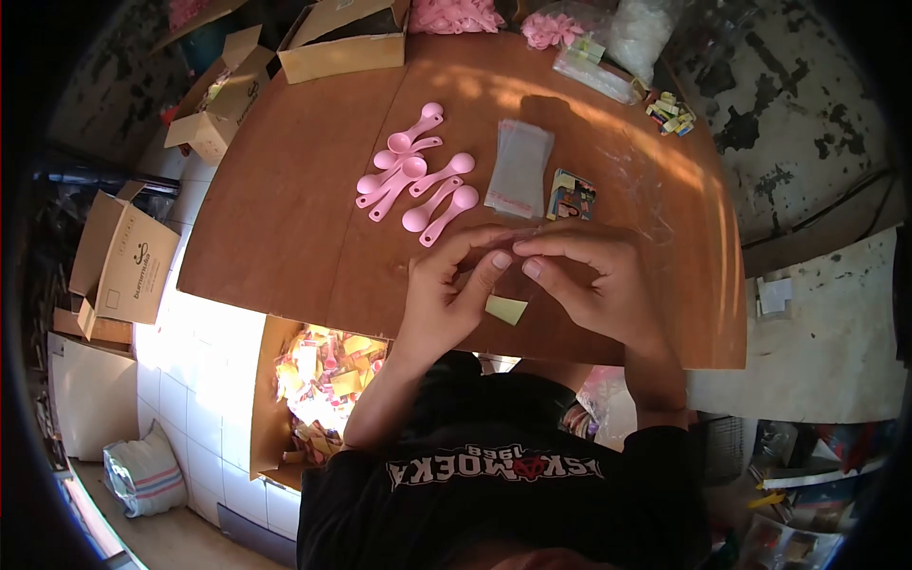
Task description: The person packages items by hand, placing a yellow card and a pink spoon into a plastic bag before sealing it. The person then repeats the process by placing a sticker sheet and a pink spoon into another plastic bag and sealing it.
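My left hand [445, 287] and my right hand [597, 283] meet over the near part of the table, fingertips pinched close together. Between them shows the edge of a small clear plastic bag [518, 236], mostly hidden by the fingers. Just below the fingertips is a pale yellow card [507, 309]. Beyond my left hand lie several pink measuring spoons [414, 171], loosely heaped. A stack of clear plastic bags [520, 169] rests past my fingertips, and right of it sits a small pile of printed cards [573, 196].
On the table's [275, 209] far side are an open cardboard box [342, 57], pink spoons in a heap [458, 15], a plastic sack [641, 38] and small yellow packets [672, 114]. A box of packed pieces [332, 380] stands below the near edge at left.
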Demonstrator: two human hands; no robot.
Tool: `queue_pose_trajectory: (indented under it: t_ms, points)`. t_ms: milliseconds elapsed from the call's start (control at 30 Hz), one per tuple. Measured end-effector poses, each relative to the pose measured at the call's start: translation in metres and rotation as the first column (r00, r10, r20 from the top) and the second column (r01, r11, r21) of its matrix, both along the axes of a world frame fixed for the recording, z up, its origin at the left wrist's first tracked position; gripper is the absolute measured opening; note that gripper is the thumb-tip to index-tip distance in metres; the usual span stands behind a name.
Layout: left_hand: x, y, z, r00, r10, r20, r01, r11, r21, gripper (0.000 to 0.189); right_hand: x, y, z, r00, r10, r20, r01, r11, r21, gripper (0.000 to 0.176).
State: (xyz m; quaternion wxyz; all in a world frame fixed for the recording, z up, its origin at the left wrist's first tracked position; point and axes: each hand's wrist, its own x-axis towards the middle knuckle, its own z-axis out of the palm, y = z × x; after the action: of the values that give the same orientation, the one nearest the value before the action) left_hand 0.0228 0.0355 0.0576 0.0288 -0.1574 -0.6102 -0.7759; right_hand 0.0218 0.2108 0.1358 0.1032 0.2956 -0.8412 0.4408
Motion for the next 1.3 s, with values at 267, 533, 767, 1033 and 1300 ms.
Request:
queue_pose_trajectory:
  t_ms: [267,533,767,1033,1300]
  points:
    - [0.012,-0.001,0.017,0.99,0.023,-0.142,-0.07,0.94,-0.335,0.02,-0.004,0.001,-0.004,0.922,0.018,-0.386,0.079,0.969,0.233,0.017]
    - [0.011,0.003,0.019,0.987,-0.091,-0.135,0.029,0.914,-0.404,0.02,0.007,0.008,-0.003,0.984,-0.068,-0.164,0.086,0.991,0.105,0.023]
    - [0.008,0.018,0.011,0.991,-0.136,0.01,0.133,0.947,-0.293,0.019,-0.002,0.03,-0.01,0.988,-0.086,0.126,0.106,0.981,-0.163,0.022]
    - [0.005,0.024,0.019,0.992,-0.123,0.017,0.121,0.924,-0.362,0.017,0.007,0.038,-0.004,0.939,-0.035,-0.343,0.086,0.987,0.133,0.014]
    - [0.012,0.028,0.03,0.979,-0.203,-0.027,0.17,0.879,-0.445,0.023,0.013,0.041,-0.008,0.925,-0.02,-0.379,0.154,0.933,0.325,0.012]
